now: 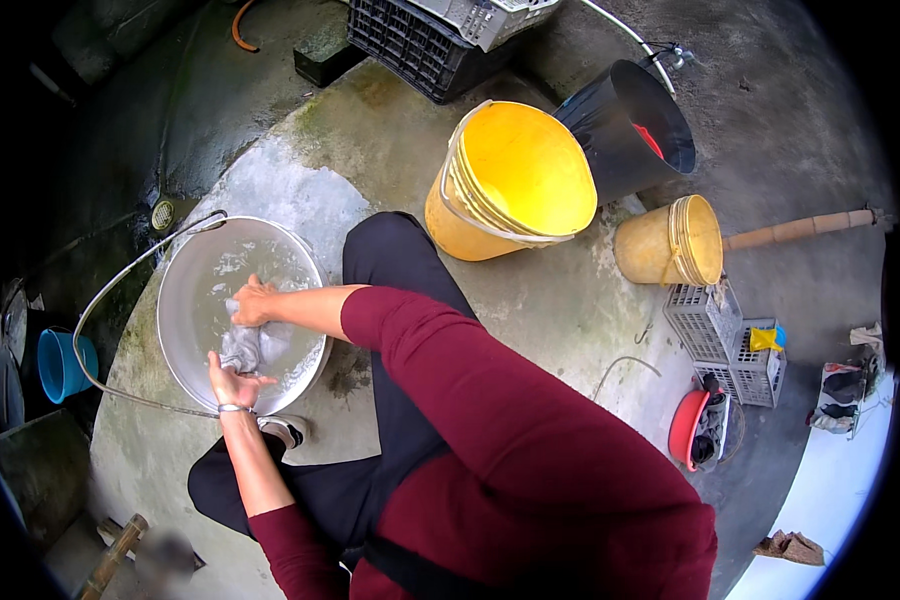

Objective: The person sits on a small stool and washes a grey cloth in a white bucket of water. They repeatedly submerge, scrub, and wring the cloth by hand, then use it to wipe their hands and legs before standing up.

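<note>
A large pale metal bucket (175,300) holds water, and a wet light-grey cloth (248,347) lies bunched in it. My right hand (255,303) reaches in from the right, its fingers closed on the upper end of the cloth. Over the bucket's near side is my left hand (236,386), with a silvery band on the wrist. Its palm is turned up, thumb and fingers spread apart, at the lower end of the cloth. Water partly hides the cloth's outline.
A large yellow bucket (455,215) stands right of my knee, beside a black bin (595,130). Farther right are a smaller yellow bucket (645,245), grey crates (705,320) and a red basin (684,430). A blue bucket (58,365) sits at far left. The metal bucket's handle (88,345) hangs leftward.
</note>
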{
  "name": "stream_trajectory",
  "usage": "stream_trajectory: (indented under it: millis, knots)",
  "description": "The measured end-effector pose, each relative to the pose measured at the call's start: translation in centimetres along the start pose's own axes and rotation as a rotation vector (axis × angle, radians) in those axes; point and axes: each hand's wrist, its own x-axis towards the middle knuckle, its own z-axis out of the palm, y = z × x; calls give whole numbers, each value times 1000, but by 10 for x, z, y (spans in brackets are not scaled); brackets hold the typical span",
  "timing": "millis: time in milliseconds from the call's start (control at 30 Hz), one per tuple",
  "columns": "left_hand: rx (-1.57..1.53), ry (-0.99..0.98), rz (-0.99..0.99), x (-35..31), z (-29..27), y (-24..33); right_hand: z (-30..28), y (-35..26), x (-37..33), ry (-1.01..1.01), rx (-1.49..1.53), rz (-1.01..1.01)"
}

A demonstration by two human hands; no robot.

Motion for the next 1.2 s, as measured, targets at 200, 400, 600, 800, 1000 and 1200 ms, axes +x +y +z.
stream_trajectory:
  millis: [200,400,600,800,1000,1200]
  knots:
    - [-501,-551,123,75,-78,20,34,-86,-69,178,237,-501]
    - [-194,-461,680,-7,-4,-16,-1,-100,-111,192,127,-669]
    - [-258,-703,587,68,-44,8,-5,-111,-89,350,-18,-725]
    - [-87,-204,440,-17,35,4,-11,-53,-19,639,-142,-590]
    - [-82,-108,286,-18,6,8,-21,-27,-21,387,-165,-55]
    - [-6,-1,174,-24,13,6,-5,3,-1,-366,-325,-73]
